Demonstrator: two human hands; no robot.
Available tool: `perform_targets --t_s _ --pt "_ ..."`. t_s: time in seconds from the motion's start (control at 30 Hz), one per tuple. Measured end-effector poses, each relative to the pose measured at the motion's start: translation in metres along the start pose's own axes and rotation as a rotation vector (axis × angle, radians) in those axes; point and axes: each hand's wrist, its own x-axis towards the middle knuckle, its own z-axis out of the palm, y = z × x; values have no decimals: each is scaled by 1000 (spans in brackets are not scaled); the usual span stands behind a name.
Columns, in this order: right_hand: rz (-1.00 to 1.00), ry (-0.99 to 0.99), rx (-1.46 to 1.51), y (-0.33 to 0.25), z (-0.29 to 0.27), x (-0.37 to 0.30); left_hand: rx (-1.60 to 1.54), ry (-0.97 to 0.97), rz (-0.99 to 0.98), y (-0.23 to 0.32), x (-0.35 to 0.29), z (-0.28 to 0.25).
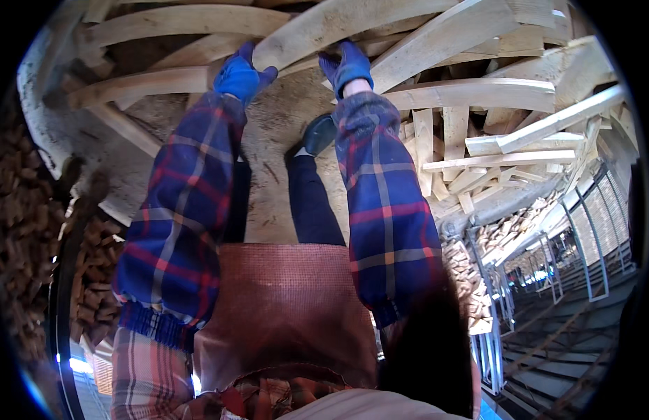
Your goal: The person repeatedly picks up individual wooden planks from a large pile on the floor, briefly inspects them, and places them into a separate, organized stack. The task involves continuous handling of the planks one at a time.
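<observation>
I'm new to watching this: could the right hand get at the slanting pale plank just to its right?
Probably yes: the right hand is close beside the near end of the slanting plank, with nothing visible lying between them. Whether they already touch is hard to tell.

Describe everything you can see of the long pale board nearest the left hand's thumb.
The board looks like bare, pale wood, curved in this fisheye view. It slants up rightward, overlapping other boards, and runs to the top edge. Its near end sits at the left hand, between thumb and fingers; firm grip is unclear.
</observation>
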Motion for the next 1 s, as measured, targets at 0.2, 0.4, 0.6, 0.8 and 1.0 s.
perform_targets --t_s 0.2,0.4,0.6,0.8,1.0 --pt "-261 -52 -93 10 -50 20 -39 -599 103 28 12 8" --pt "-141 -173 -431 -3 -74 -125 -482 -509 -138 35 -107 -72" --pt "-523 -407 -1126 -250 -13 -300 -809 -264 -313 -12 -193 -118" --pt "-1255 -309 -1246 -332 33 -286 -1188 -378 -437 38 -255 -148" --pt "-1617 105 -1980 -225 40 -107 -1404 -539 -705 108 -321 -158"
